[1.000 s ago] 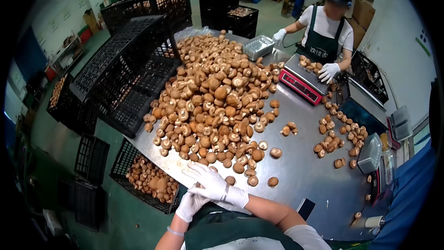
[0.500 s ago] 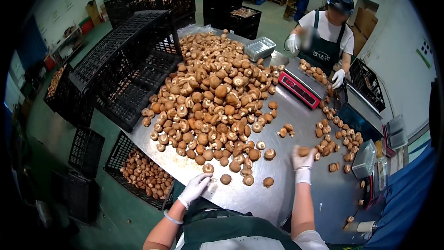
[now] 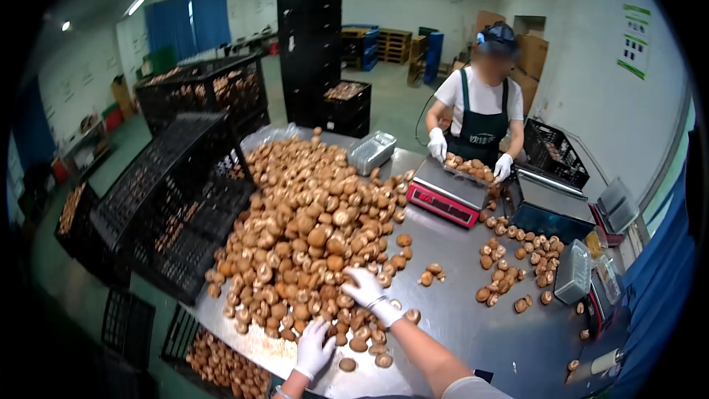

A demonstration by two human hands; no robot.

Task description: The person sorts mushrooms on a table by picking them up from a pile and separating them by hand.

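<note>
A big heap of brown mushrooms (image 3: 310, 222) covers the left half of a steel table (image 3: 458, 318). My right hand (image 3: 367, 292), in a white glove, rests on mushrooms at the heap's near edge, fingers curled over them. My left hand (image 3: 314, 347), also gloved, lies with spread fingers on the table at the heap's front, touching loose mushrooms. A smaller group of mushrooms (image 3: 513, 262) lies to the right.
A co-worker (image 3: 480, 114) in a dark apron stands across the table with both gloved hands at a tray of mushrooms on a red scale (image 3: 447, 192). Black crates (image 3: 177, 199) stand left; a crate of mushrooms (image 3: 221, 362) sits below the table edge. A foil tray (image 3: 371, 151) lies behind the heap.
My right hand came back from the small group on the right to the big heap. My left hand shifted forward onto the heap's front. The view tilted upward.
</note>
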